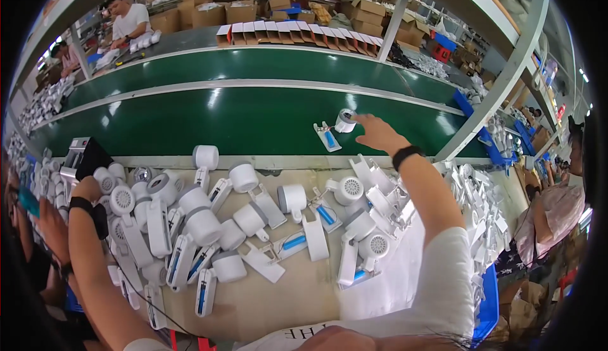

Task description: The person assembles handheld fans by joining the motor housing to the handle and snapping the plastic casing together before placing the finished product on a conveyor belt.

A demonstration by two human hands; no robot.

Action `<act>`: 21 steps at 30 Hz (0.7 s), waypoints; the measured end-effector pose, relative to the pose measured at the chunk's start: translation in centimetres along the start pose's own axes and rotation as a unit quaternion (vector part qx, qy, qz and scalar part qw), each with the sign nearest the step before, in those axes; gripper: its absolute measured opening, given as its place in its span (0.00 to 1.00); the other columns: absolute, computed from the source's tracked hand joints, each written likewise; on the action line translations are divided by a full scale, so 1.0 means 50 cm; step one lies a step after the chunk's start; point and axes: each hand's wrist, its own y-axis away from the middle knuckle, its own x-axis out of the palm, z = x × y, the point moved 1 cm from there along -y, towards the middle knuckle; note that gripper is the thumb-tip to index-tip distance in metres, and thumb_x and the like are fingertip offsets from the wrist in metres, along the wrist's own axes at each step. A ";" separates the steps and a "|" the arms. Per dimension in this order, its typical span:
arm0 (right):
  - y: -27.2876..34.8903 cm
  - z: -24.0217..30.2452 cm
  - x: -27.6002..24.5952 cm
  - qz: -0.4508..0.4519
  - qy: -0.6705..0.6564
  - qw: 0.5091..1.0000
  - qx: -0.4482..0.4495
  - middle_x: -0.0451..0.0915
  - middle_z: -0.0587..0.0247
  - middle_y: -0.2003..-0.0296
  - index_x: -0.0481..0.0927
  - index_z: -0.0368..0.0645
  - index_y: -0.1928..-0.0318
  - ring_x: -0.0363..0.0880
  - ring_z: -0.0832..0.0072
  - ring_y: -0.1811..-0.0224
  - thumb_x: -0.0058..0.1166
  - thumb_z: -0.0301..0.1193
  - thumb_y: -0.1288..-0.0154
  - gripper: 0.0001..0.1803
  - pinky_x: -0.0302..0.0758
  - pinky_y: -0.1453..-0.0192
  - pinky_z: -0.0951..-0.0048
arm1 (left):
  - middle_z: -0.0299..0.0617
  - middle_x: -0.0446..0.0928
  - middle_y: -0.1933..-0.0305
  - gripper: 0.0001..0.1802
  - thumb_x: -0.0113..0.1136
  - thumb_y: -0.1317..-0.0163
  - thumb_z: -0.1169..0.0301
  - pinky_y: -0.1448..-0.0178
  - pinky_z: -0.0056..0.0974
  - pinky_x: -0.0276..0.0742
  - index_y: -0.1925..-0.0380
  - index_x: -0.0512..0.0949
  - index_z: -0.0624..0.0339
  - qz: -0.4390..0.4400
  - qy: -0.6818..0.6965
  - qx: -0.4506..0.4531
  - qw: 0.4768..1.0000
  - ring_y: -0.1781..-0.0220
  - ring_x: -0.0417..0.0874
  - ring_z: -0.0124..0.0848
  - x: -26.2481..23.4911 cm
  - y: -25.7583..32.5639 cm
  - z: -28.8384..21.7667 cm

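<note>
Over the green conveyor belt [266, 120], my right hand [378, 133] is stretched forward with its fingers extended, holding nothing I can see. Its fingertips are at the edge of a white round fan head [344, 123], touching or just beside it. Next to that head lies an opened white handle with a blue battery [329, 139]. My left hand [87, 189] is at the far left of the bench, beside a pile of white handheld fans [161, 189]; its fingers are hidden from view. Several opened fans with blue batteries [294, 242] lie across the middle of the bench.
A black and silver device [82, 154] stands beyond my left hand. White plastic parts are heaped at right [475, 218], above a blue bin [486, 306]. Open cartons [297, 33] line the far side of the belt. Other people work at left and right; a metal post [494, 91] rises at right.
</note>
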 end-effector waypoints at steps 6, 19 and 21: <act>-0.141 0.008 0.069 0.031 -0.062 0.996 0.056 0.57 0.53 0.39 0.58 0.56 0.37 0.64 0.52 0.41 0.67 0.32 0.64 0.49 0.66 0.39 0.59 | 0.53 0.77 0.62 0.15 0.60 0.56 0.74 0.56 0.45 0.75 0.65 0.78 0.65 -0.083 0.027 -0.056 0.995 0.62 0.79 0.47 -0.148 0.118 -0.110; 0.018 0.195 -0.131 -0.098 -0.058 0.981 -0.156 0.66 0.56 0.49 0.68 0.47 0.50 0.73 0.56 0.53 0.62 0.25 0.58 0.30 0.74 0.51 0.64 | 0.41 0.74 0.49 0.16 0.48 0.35 0.67 0.52 0.31 0.73 0.50 0.71 0.61 0.009 0.732 0.341 0.589 0.50 0.76 0.30 -0.306 0.302 -0.598; 0.066 0.257 -0.178 -0.133 -0.046 0.967 -0.212 0.67 0.58 0.49 0.68 0.47 0.50 0.73 0.57 0.54 0.61 0.25 0.57 0.29 0.74 0.51 0.65 | 0.43 0.73 0.48 0.23 0.44 0.33 0.58 0.48 0.33 0.70 0.46 0.68 0.62 -0.012 0.781 0.295 0.550 0.46 0.73 0.31 -0.310 0.310 -0.651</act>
